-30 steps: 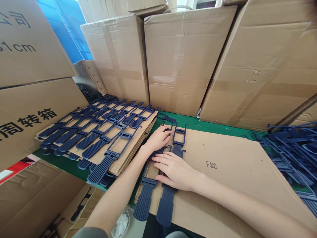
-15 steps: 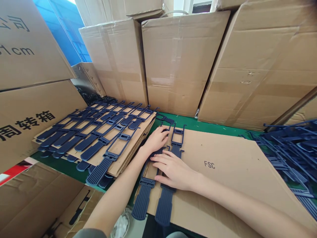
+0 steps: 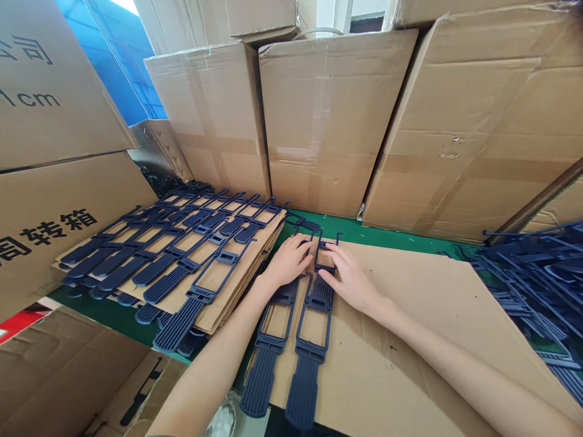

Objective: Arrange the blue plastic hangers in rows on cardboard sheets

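Note:
My left hand [image 3: 288, 260] rests over the upper end of the left column of dark blue plastic parts, its fingers slightly bent and the thumb apart. It hides most of the part beneath. My right hand [image 3: 350, 278] touches an upper dark blue plastic part [image 3: 322, 295], thumb and fingers spread across its open frame. Nearer me lie two more such parts, a left one [image 3: 260, 379] and a right one [image 3: 302, 388], each with a ribbed paddle and a hooked frame. All of them lie on a flat cardboard sheet [image 3: 392, 376].
To the left, a stack of cardboard sheets [image 3: 228, 309] carries several rows of the same parts. A tangled heap of dark blue parts [image 3: 542, 285] lies at the right on the green table [image 3: 348, 228]. Large cardboard boxes [image 3: 337, 127] stand along the back; another box [image 3: 59, 218] borders the left.
My right hand has moved up and away from me, from the nearer parts to the upper part, uncovering the frames below. My left hand stays nearly in place.

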{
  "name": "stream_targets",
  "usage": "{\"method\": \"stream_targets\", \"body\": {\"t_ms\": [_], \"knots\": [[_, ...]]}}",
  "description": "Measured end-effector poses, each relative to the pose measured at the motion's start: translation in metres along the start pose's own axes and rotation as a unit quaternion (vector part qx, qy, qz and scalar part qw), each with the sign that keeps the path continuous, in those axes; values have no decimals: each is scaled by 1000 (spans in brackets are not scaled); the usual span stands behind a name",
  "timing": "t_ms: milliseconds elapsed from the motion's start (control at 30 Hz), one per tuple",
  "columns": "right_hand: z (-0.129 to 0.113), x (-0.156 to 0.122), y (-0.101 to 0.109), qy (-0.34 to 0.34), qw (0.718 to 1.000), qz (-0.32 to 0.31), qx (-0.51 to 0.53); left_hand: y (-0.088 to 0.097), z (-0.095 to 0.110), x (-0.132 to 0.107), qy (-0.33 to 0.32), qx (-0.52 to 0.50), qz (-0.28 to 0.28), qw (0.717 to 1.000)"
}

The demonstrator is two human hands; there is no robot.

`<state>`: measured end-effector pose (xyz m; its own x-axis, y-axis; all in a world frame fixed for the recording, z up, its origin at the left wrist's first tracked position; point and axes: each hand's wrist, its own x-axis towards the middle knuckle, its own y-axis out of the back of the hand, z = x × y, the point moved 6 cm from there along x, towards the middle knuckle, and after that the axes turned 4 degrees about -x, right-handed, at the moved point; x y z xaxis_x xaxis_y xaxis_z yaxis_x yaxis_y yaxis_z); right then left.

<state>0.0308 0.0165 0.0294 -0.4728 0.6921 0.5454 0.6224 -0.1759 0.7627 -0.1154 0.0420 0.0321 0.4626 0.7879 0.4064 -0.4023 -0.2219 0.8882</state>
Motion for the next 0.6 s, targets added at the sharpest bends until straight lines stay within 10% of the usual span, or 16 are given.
{"method": "stream_targets", "body": {"t_ms": [600], "knots": [[21, -10, -25, 8, 998, -46, -40, -6, 2, -2, -15, 7, 0, 1000]]}}
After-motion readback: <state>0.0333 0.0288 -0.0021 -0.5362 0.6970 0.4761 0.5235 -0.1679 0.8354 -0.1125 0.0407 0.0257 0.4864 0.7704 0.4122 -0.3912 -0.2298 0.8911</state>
